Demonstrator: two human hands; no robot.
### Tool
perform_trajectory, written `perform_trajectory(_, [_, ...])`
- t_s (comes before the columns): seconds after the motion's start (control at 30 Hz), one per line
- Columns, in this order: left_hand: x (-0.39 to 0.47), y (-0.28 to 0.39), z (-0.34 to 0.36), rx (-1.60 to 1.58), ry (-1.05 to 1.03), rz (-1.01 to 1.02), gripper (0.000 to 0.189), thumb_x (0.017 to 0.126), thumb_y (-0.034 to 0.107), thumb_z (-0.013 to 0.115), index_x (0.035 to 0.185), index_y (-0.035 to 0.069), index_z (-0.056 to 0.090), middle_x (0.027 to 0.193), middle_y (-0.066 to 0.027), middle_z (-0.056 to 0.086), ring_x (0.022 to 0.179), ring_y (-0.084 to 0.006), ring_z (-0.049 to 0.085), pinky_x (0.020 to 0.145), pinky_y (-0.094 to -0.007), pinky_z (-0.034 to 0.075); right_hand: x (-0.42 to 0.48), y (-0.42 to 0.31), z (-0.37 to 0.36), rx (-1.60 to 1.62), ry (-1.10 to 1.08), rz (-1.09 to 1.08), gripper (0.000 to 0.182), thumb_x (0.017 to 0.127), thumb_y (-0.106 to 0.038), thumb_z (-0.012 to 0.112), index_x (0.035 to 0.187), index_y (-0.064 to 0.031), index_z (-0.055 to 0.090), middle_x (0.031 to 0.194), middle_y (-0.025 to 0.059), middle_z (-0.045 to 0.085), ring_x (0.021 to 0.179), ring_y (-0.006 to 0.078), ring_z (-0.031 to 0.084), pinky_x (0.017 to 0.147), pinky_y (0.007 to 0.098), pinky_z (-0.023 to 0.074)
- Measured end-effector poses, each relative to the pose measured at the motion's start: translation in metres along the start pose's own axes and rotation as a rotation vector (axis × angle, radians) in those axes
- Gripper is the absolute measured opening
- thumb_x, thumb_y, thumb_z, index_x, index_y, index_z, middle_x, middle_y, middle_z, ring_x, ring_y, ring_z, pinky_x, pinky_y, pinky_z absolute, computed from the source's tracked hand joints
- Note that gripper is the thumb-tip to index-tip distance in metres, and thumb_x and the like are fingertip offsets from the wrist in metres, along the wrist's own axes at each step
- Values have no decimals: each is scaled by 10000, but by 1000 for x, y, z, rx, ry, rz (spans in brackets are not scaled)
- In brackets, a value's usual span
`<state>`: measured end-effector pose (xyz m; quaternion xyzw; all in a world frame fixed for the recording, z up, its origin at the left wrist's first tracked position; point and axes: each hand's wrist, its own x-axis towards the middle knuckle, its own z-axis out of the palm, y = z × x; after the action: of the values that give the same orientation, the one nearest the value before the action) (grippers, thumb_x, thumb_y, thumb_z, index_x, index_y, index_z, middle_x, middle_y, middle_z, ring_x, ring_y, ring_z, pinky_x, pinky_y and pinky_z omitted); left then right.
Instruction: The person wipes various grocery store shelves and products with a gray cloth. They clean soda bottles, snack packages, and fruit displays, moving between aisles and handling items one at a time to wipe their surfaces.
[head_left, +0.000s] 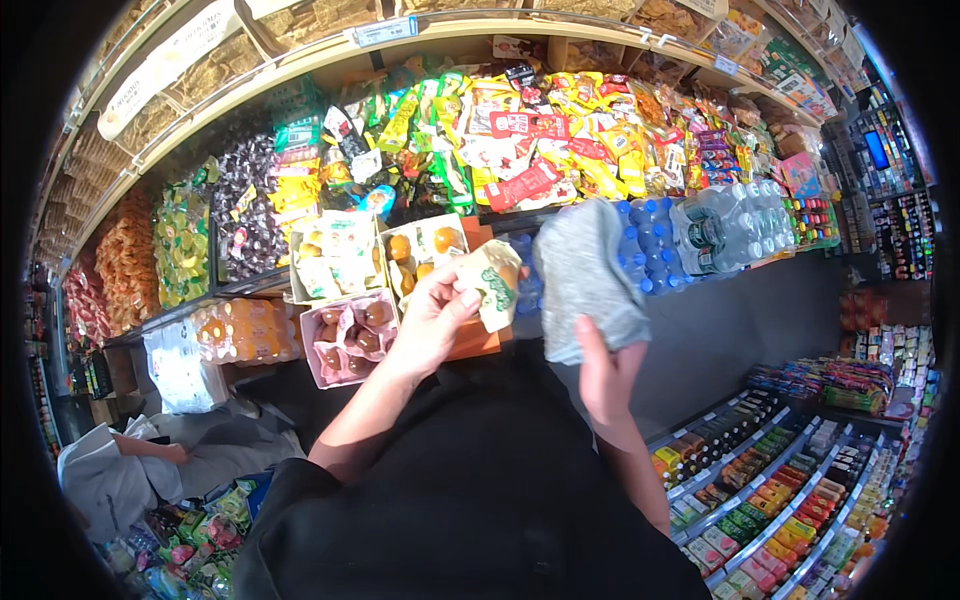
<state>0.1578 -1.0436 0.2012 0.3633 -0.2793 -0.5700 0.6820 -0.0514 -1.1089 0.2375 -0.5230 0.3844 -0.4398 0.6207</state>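
Note:
My left hand (439, 315) holds a round brown fruit partly wrapped in pale paper (491, 296) with green print, pinched between thumb and fingers. In my right hand (611, 367) is a folded grey cloth (589, 277), raised just to the right of the wrapped fruit. Below and left of my left hand sits a pink carton (349, 337) of brown round fruits. Behind it are a carton of paper-wrapped pieces (337, 259) and another carton of orange-brown fruits (401, 247). An orange box (484, 341) shows partly beneath my left hand.
Packaged snacks (525, 142) fill the display ahead, beneath a curved wooden shelf (480, 30). Shrink-wrapped water bottles (724, 225) stand right, orange drink bottles (244, 330) left. A person in light grey clothing (180, 457) is at lower left. Stocked drink shelves (780, 502) stand lower right.

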Motion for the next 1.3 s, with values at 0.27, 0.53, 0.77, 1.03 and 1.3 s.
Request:
perform_trajectory(0.27, [6,-11,32,-52,44,24,253,918,39,729,1138,35,605,1167,-40,685,1020,-74,630,849,-248,514,38,-4,26,-372,-476,-553,505,892,-61,667,1380,-38,537,1488,267,445,1446,476,363,1198,535,268])
perform_trajectory(0.53, [11,-20,41,67,140,193,259,838,15,821,974,45,602,954,-9,617,826,-48,570,730,-215,474,29,5,9,-114,-425,-136,524,926,-92,741,1385,45,531,1297,113,649,1166,168,626,1021,332,478])
perform_trajectory(0.77, [9,-13,37,5,150,108,197,913,6,740,1035,47,590,874,4,662,811,-41,618,746,-205,501,27,4,6,73,-354,-38,496,927,-129,743,1353,34,547,1283,101,637,1171,191,610,1054,350,446])
perform_trajectory(1.03, [1,-10,36,129,166,51,103,916,34,750,971,14,666,835,-3,667,687,-30,580,587,-206,466,27,-15,8,216,-296,102,451,869,-85,797,1269,27,624,1181,72,688,1080,156,647,977,319,494])
perform_trajectory(1.3, [-4,-5,51,283,181,275,112,888,23,779,889,4,668,829,-13,658,718,-41,581,622,-208,471,20,-17,10,189,-267,59,414,886,-43,737,1275,26,613,1169,79,680,1067,142,646,957,308,504])
